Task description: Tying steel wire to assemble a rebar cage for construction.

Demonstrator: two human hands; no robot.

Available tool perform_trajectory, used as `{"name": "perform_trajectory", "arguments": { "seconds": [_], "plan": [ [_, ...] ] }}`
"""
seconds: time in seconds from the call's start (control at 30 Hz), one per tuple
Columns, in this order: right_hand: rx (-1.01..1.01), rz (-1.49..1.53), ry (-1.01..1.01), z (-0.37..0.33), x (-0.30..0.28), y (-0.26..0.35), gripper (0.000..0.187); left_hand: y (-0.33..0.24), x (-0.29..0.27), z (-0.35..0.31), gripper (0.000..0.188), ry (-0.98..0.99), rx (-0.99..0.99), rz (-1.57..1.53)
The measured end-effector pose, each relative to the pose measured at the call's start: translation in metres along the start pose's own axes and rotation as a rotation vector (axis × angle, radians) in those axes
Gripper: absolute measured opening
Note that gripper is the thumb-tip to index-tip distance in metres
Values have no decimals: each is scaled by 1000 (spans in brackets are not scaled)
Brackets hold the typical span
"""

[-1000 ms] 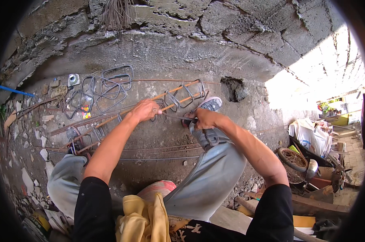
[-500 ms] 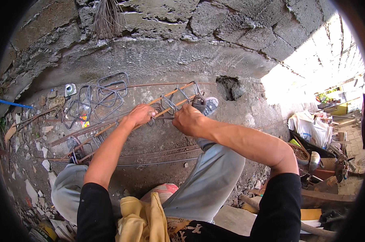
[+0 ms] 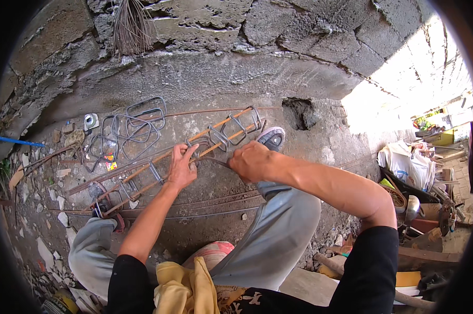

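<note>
A rebar cage [image 3: 137,172] of rust-orange long bars and grey bent-wire stirrups lies slantwise in front of me, held up off the ground near my feet. My left hand [image 3: 182,166] is at the middle of the cage, fingers bent and thumb close to a bar-and-stirrup crossing; what they pinch is too small to make out. Just right of it, my right hand [image 3: 250,161] is closed around a dark, slim metal tool [image 3: 214,160], whose far end reaches toward the left hand. My fingers hide its grip. Several stirrups [image 3: 234,125] stand along the cage's right part.
Loose grey stirrups [image 3: 129,128] lie in a heap at the left, near a small round-faced object [image 3: 91,121]. A rough wall [image 3: 205,78] runs behind, with a hole [image 3: 298,113] at its foot. Rubble lies left; white sacks [image 3: 406,161] and scrap stand right.
My left hand has turned upward and lowered slightly, its thumb and fingers now pointing at the bar. My right hand has shifted slightly right, with more of the tool's thin shaft showing.
</note>
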State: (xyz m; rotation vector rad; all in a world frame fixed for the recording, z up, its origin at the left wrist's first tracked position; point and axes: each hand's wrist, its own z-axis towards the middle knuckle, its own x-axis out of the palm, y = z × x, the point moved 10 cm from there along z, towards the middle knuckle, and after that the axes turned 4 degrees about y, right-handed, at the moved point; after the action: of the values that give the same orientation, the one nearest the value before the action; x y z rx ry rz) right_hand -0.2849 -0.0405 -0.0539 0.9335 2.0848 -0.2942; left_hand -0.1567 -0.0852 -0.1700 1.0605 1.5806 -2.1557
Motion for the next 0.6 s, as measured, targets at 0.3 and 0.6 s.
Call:
{"name": "perform_trajectory", "arguments": {
  "seconds": [0.3,0.6],
  "plan": [
    [29,-434,-416,-46,-46,27,20,24,24,-1,55,179,-295,122],
    [331,156,-416,-24,-42,-77,37,18,23,-1,44,209,-345,160]
  ]
}}
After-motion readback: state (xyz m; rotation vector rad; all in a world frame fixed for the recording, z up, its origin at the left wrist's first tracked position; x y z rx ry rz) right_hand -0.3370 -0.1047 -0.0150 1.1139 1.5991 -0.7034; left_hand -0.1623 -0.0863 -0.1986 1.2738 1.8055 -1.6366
